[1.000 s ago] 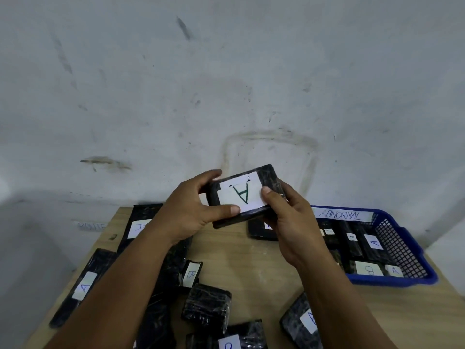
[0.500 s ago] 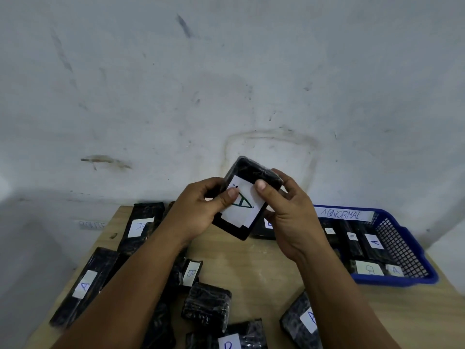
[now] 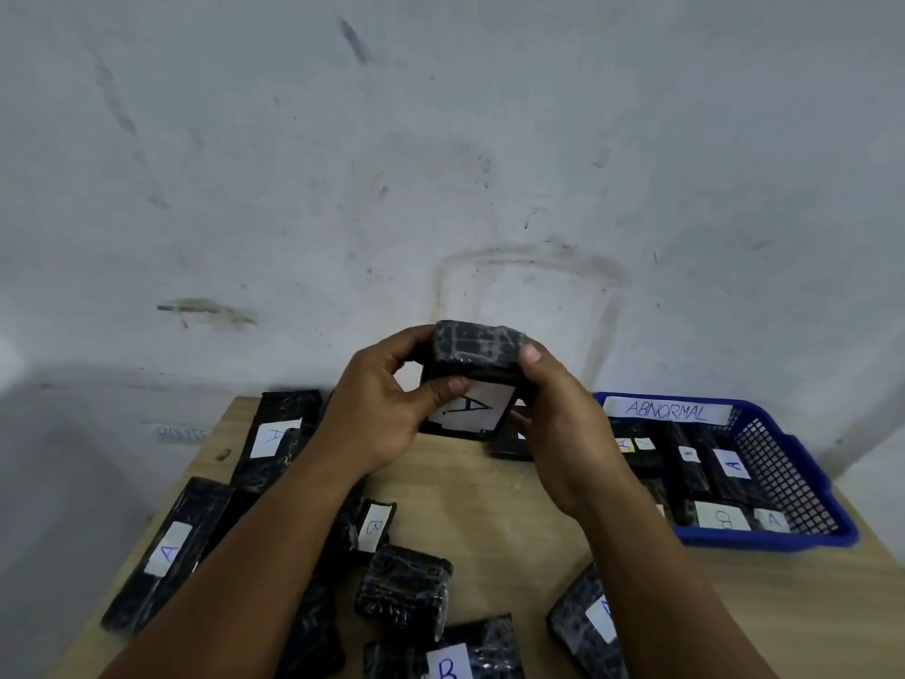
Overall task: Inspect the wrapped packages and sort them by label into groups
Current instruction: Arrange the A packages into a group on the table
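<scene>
While both hands held it above the far middle of the wooden table (image 3: 489, 502), one black wrapped package (image 3: 472, 352) sat tilted with its end wall turned up and its white "A" label (image 3: 472, 409) facing down toward the person. The left hand (image 3: 377, 409) gripped its left side, thumb pressed on the label; the right hand (image 3: 558, 423) curled round its right side, thumb on the top corner. Left of and below the grip lay two long packages marked "A" (image 3: 169, 551) (image 3: 274, 436). Nearer the person were two marked "B" (image 3: 374, 526) (image 3: 445, 666), one with no label showing (image 3: 404, 588), and one with a cut-off label (image 3: 595, 622). Right of the grip stood one blue basket (image 3: 793, 463) tagged "ABNORMAL", holding several labelled packages too crowded to count. Half a second earlier the label had faced the camera more squarely; the package had since tipped forward, showing its end.
</scene>
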`<state>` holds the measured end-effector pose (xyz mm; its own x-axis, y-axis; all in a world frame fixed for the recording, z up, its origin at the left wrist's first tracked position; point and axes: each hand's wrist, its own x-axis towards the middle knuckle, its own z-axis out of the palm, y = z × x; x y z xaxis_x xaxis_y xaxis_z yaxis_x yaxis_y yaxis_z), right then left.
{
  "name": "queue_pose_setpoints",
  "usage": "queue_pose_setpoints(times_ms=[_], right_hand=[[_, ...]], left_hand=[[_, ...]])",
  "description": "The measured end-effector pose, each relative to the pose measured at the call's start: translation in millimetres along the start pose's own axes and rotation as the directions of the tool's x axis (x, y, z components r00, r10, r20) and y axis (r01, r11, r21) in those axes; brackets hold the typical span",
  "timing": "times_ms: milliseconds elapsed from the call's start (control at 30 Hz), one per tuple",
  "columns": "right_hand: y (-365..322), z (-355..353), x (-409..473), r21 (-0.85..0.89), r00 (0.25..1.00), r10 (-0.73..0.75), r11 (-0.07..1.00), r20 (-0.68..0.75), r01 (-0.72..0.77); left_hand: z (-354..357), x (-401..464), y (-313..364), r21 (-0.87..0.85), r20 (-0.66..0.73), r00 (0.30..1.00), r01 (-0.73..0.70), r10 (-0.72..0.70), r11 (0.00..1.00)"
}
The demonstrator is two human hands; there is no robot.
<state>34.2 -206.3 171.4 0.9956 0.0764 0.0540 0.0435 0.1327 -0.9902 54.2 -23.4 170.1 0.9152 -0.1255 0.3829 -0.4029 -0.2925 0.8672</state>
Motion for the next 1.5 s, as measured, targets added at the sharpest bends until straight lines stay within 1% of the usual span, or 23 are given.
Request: queue_pose_setpoints(times_ms=[133, 200, 267, 467, 633, 667, 733, 800, 867, 933, 1033, 1067, 1100, 1133, 1167, 1200, 1233, 1267, 1300, 1333, 1367, 1433, 1500], right_hand=[[-1.4, 11.9, -1.4, -0.001, 0.990, 0.010, 1.000, -0.143, -0.011], [-0.7, 13.4, -1.9, -0.041, 0.985, -0.014, 0.999, -0.175, 0.007], [-0.9, 13.9, -3.1, -0.055, 0.985, -0.027, 0.998, -0.172, 0.018], [-4.2, 9.8, -4.2, -0.006, 0.992, -0.031, 1.000, -0.123, 0.030], [-5.9, 3.6, -9.5, -0.066, 0.999, -0.030, 0.997, -0.040, 0.028], [-5.7, 2.1, -11.0, -0.078, 1.000, -0.007, 0.997, -0.027, 0.005], [-1.6, -1.1, -11.0, -0.116, 0.994, 0.085, 0.989, -0.071, -0.093], [-3.3, -3.7, -9.3, -0.087, 0.945, 0.290, 0.948, -0.150, -0.305], [-3.8, -7.6, -6.9, 0.014, 0.886, 0.451, 0.892, -0.112, -0.452], [-3.2, -10.6, -4.2, 0.138, 0.865, 0.500, 0.861, -0.048, -0.490], [0.2, -11.2, -0.6, 0.305, 0.872, 0.486, 0.841, -0.064, -0.446], [2.7, -11.0, 0.6, 0.336, 0.882, 0.463, 0.847, -0.088, -0.411], [5.2, -11.3, 2.0, 0.353, 0.897, 0.428, 0.861, -0.111, -0.367], [6.8, -10.8, 2.3, 0.347, 0.913, 0.386, 0.881, -0.133, -0.322], [8.4, -10.4, 2.2, 0.326, 0.927, 0.342, 0.903, -0.154, -0.279], [8.7, -9.3, 1.6, 0.301, 0.938, 0.305, 0.921, -0.165, -0.247], [9.4, -9.0, 1.3, 0.279, 0.946, 0.279, 0.933, -0.167, -0.226], [9.8, -8.5, 1.0, 0.255, 0.952, 0.262, 0.942, -0.157, -0.217], [10.4, -8.2, 0.5, 0.232, 0.959, 0.249, 0.949, -0.136, -0.213], [11.9, -8.2, 0.2, 0.213, 0.962, 0.245, 0.953, -0.117, -0.216], [13.4, -8.7, -0.4, 0.197, 0.964, 0.245, 0.955, -0.103, -0.222], [14.8, -9.4, -0.8, 0.182, 0.961, 0.258, 0.954, -0.101, -0.237], [13.1, -9.2, 0.3, 0.184, 0.958, 0.270, 0.951, -0.092, -0.251]], left_hand=[[10.5, -7.5, -7.7, 0.010, -0.064, 0.998, 0.010, -0.010, 1.000], [12.4, -10.1, -12.1, 0.038, -0.074, 0.997, 0.014, -0.011, 0.999], [13.3, -11.3, -13.1, 0.042, -0.077, 0.997, 0.009, -0.006, 0.999], [13.8, -11.0, -8.9, 0.024, -0.072, 0.997, -0.007, 0.008, 1.000], [11.4, -9.5, -7.8, 0.000, -0.050, 0.998, -0.046, 0.046, 0.999], [11.3, -9.1, -9.3, -0.010, -0.053, 0.998, -0.045, 0.044, 0.999], [11.3, -8.5, -9.7, -0.008, -0.069, 0.996, -0.050, 0.050, 0.999], [11.5, -8.2, -8.9, 0.024, -0.089, 0.992, -0.085, 0.087, 0.996], [12.0, -8.2, -4.4, 0.082, -0.059, 0.985, -0.159, 0.164, 0.984], [12.1, -7.6, -7.6, 0.133, -0.016, 0.970, -0.239, 0.243, 0.962], [12.1, -8.8, -17.0, 0.196, 0.036, 0.962, -0.274, 0.272, 0.942], [13.0, -10.2, -17.6, 0.204, 0.032, 0.969, -0.245, 0.244, 0.948], [14.0, -11.2, -17.1, 0.202, -0.005, 0.983, -0.180, 0.185, 0.963], [14.9, -12.6, -13.6, 0.177, -0.074, 0.994, -0.068, 0.082, 0.982], [15.1, -12.3, -7.6, 0.119, -0.144, 0.988, 0.074, -0.056, 0.990], [14.9, -9.9, -2.5, 0.034, -0.167, 0.966, 0.204, -0.196, 0.978], [14.5, -6.8, 2.4, -0.068, -0.129, 0.937, 0.317, -0.324, 0.946], [14.4, -4.6, 5.6, -0.149, -0.048, 0.907, 0.407, -0.418, 0.901], [14.2, -3.0, 7.6, -0.203, 0.030, 0.879, 0.472, -0.477, 0.858], [14.4, -1.1, 6.6, -0.237, 0.068, 0.864, 0.499, -0.498, 0.834], [15.0, 0.5, 4.9, -0.260, 0.070, 0.861, 0.503, -0.504, 0.824], [15.8, 0.9, -1.5, -0.298, 0.063, 0.871, 0.483, -0.488, 0.824], [16.0, -1.0, -6.4, -0.311, 0.092, 0.885, 0.461, -0.456, 0.831]])
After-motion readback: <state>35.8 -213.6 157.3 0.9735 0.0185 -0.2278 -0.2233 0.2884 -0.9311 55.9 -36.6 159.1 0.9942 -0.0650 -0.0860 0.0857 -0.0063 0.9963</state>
